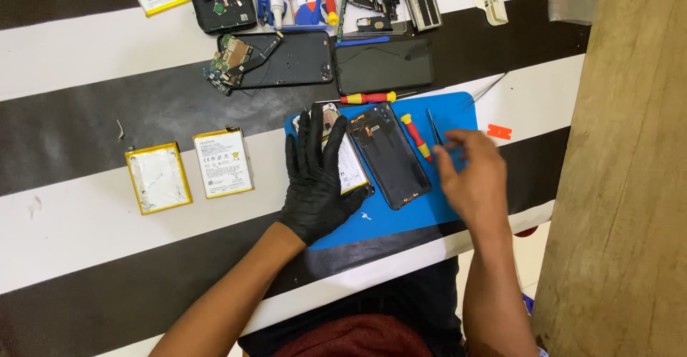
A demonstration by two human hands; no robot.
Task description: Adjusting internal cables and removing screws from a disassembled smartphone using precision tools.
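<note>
My left hand (315,178), in a black glove, lies flat with fingers spread on an opened phone with a white battery (351,165) on the blue mat (401,217). My bare right hand (474,178) hovers over the mat's right side, fingers pinched at the grey tweezers (434,126). Between my hands lies a dark phone back cover (390,155), tilted. A red and yellow screwdriver (416,137) rests beside the cover.
Two loose batteries (159,177) (223,163) lie left on the striped table. Farther back are a phone frame with circuit board (275,60), a dark screen (383,65), another screwdriver (368,98), several tools and parts. A wooden panel (630,185) stands at right.
</note>
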